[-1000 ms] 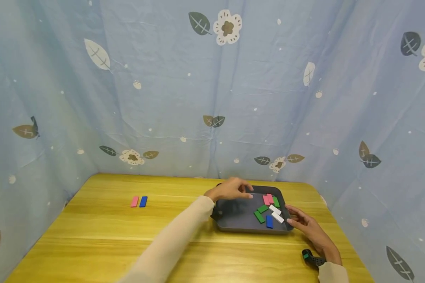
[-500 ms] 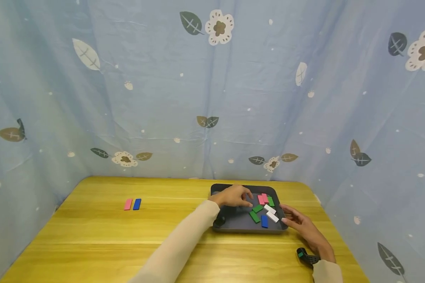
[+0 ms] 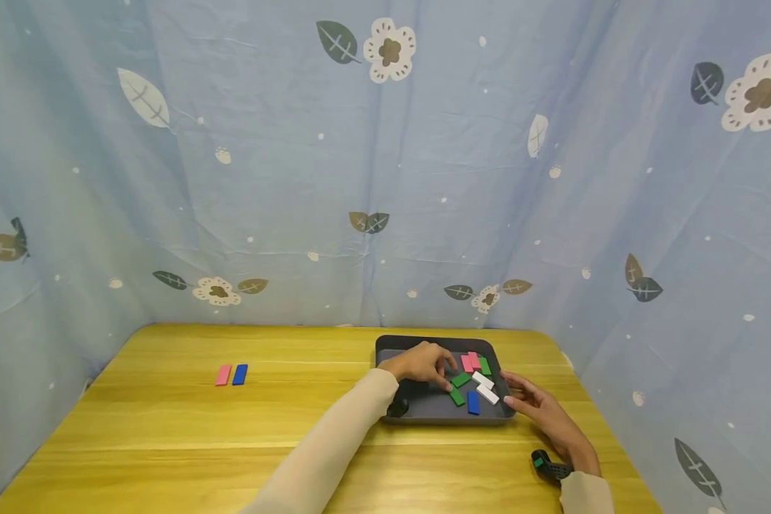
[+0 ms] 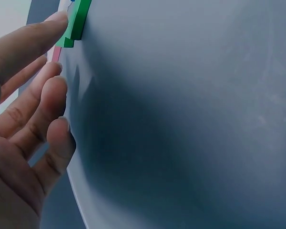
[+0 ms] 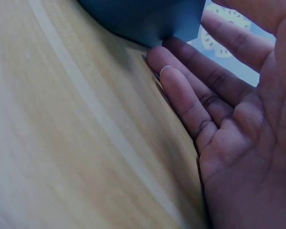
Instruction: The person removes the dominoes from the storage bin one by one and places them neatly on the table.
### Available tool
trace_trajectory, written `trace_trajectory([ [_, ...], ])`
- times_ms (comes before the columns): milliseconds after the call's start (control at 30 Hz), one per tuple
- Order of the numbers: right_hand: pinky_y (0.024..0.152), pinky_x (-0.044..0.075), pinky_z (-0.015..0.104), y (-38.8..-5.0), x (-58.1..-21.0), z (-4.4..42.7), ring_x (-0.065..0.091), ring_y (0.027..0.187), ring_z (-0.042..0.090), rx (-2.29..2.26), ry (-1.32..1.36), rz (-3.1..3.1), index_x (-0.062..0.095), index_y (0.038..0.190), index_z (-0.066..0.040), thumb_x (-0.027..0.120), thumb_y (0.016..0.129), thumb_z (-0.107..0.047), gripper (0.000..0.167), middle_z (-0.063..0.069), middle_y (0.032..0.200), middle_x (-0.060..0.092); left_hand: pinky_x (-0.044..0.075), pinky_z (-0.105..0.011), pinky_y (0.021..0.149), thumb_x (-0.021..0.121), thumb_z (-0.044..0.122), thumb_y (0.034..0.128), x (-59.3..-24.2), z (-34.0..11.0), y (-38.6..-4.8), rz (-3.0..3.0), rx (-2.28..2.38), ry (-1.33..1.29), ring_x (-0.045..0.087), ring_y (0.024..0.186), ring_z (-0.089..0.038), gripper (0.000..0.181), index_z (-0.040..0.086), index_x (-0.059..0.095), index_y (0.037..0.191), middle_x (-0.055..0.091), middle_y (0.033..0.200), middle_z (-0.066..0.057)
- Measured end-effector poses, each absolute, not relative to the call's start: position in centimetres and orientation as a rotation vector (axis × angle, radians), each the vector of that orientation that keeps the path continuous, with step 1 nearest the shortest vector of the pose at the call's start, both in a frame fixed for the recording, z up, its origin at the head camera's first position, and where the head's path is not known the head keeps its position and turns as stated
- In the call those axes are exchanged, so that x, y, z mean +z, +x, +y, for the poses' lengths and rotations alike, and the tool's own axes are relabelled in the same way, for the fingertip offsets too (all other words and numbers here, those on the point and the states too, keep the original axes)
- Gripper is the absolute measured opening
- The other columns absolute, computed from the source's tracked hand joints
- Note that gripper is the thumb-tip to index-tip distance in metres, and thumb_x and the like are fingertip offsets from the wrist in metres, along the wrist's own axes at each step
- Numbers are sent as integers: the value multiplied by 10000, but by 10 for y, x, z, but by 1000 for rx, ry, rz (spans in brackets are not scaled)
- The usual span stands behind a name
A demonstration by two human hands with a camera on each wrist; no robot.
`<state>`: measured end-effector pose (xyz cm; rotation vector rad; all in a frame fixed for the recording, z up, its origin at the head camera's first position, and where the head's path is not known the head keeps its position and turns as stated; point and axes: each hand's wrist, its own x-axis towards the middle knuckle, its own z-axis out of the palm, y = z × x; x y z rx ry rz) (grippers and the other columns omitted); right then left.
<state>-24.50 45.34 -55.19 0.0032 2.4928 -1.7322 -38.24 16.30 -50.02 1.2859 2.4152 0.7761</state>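
Observation:
My left hand [image 3: 424, 363] hangs over the dark grey tray [image 3: 424, 420], its fingers loosely bent. The thumb tip is close to a green block [image 3: 457, 397]; whether it touches cannot be told, and nothing sits between thumb and fingers. In the left wrist view the green block [image 4: 80, 19] shows beyond the thumb. Around it in the tray lie another green block [image 3: 461, 380], a blue block [image 3: 472, 402], white blocks [image 3: 487, 394] and pink blocks [image 3: 467, 363]. My right hand [image 3: 549, 414] rests by the tray's right wall, fingertips touching its outside [image 5: 148, 24].
A pink block [image 3: 223, 375] and a blue block [image 3: 240, 374] lie side by side on the left of the wooden table [image 3: 186, 442]. A patterned blue curtain [image 3: 283, 178] hangs behind and at the sides. A black device [image 3: 546, 462] is on the right wrist.
My left hand has come down and nearer in the tray, its thumb moving to the green block. The right hand stays by the tray wall. The head view has shifted slightly right.

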Motion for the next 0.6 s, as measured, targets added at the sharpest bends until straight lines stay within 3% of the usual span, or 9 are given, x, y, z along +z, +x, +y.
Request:
trace_trajectory([
  [367, 977, 480, 353, -245, -552, 452, 532, 1239, 310, -1749, 15, 2486, 471, 1552, -250, 686, 1010, -321, 587, 122, 1531, 457, 465, -176, 660, 879, 276, 847, -503, 176, -381, 2397, 702, 1327, 572, 685, -43, 446, 142, 717, 1241, 626, 782, 92],
  [600, 989, 471, 369, -246, -553, 453, 533, 1245, 316, -1762, 22, 2476, 475, 1548, -258, 688, 1009, -323, 584, 122, 1533, 458, 505, -191, 648, 668, 198, 1023, -504, 178, -378, 2350, 725, 1295, 623, 593, -77, 334, 127, 672, 1350, 720, 979, -22],
])
